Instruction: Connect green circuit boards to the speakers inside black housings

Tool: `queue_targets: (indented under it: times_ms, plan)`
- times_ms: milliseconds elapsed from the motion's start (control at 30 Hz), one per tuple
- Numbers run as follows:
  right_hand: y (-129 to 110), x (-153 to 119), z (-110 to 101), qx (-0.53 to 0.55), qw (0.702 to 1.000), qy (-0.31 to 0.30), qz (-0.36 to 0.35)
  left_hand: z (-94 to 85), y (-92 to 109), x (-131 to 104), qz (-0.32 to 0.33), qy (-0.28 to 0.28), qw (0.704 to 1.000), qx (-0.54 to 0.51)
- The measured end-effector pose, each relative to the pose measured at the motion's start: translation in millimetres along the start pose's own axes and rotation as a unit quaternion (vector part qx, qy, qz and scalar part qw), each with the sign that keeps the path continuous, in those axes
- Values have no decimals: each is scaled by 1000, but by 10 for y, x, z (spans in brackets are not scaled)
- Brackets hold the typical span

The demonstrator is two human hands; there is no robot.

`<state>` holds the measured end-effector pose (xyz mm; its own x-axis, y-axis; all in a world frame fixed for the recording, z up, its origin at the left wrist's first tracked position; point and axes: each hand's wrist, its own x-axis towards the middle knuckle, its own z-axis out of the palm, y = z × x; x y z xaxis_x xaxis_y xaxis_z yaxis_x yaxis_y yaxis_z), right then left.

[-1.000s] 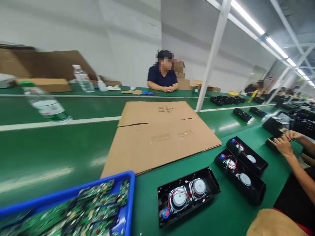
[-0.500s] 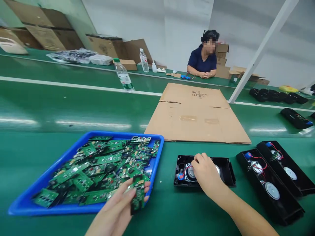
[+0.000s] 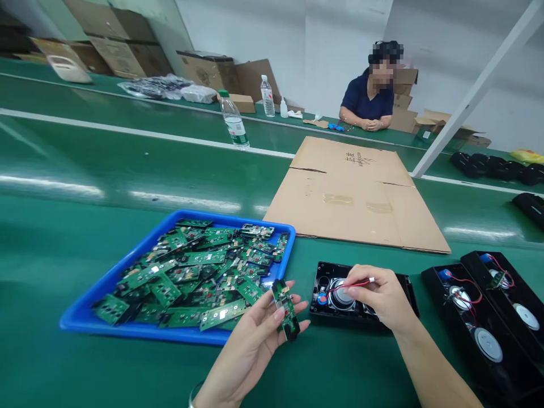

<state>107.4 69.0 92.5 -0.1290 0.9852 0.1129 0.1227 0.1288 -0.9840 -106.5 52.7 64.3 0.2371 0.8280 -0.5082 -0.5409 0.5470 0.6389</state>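
My left hand (image 3: 267,326) is closed on a green circuit board (image 3: 286,310), thumb on its face, just off the right edge of a blue tray (image 3: 174,334). Loose circuit boards (image 3: 204,258) lie heaped in that tray. Between thumb and forefinger, my right hand (image 3: 376,292) pinches a red-and-black cable with a small white connector (image 3: 371,279) at its end. The cable runs from a black speaker housing (image 3: 315,283) beneath the hand. Inside the housing sit a round speaker (image 3: 342,297) and a blue part (image 3: 322,298); my right hand hides some of the interior.
Two more open black housings (image 3: 461,317) with speakers and red wires stand at right. A flattened cardboard sheet (image 3: 348,218) lies beyond. Further back are a water bottle (image 3: 234,126), a white post (image 3: 476,90) and a seated person (image 3: 368,102) at another bench.
My right hand has lifted the cable's connector end out from the housing. My left hand has brought its circuit board away from the tray, closer to the housing. The view has shifted left.
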Motion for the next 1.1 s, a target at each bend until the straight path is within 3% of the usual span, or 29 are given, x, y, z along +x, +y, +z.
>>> queue_targets:
  times_ms: [100, 167, 267, 367, 467, 533, 633, 733, 833, 900, 967, 1100]
  plan:
    - [-5, 69, 153, 52, 998, -23, -39, 25, -5, 11, 3, -26, 1000, -7]
    - [-8, 75, 259, 56, 997, -37, -24, 45, -1, 15, 5, -44, 999, -4]
    - [-13, 35, 383, -100, 992, -26, -71, 70, 2, 15, 14, -63, 998, 7]
    - [-26, -14, 438, -275, 941, -7, -196, 73, -3, 21, 29, -71, 997, 16]
    - [-37, -33, 439, -323, 917, -14, -231, 54, -12, 36, 52, -76, 995, 31]
    - [-49, -33, 429, -329, 916, -23, -228, 47, -16, 34, 96, -59, 991, 77]
    - [-81, -36, 425, -330, 917, -18, -222, 80, -30, -13, 173, 11, 969, 174]
    - [-104, -58, 438, -327, 915, 12, -238, 163, -64, -87, 205, 81, 962, 165]
    - [-90, -77, 431, -380, 871, 70, -303, 224, -111, -109, 204, 94, 968, 108]
    - [-71, -75, 405, -442, 823, 118, -338, 226, -146, -79, 194, 61, 976, 76]
    - [-60, -66, 383, -481, 800, 143, -329, 206, -182, -33, 192, 25, 980, 40]
    - [-64, -86, 459, -440, 847, 85, -285, 174, -262, 3, 214, 17, 977, 16]
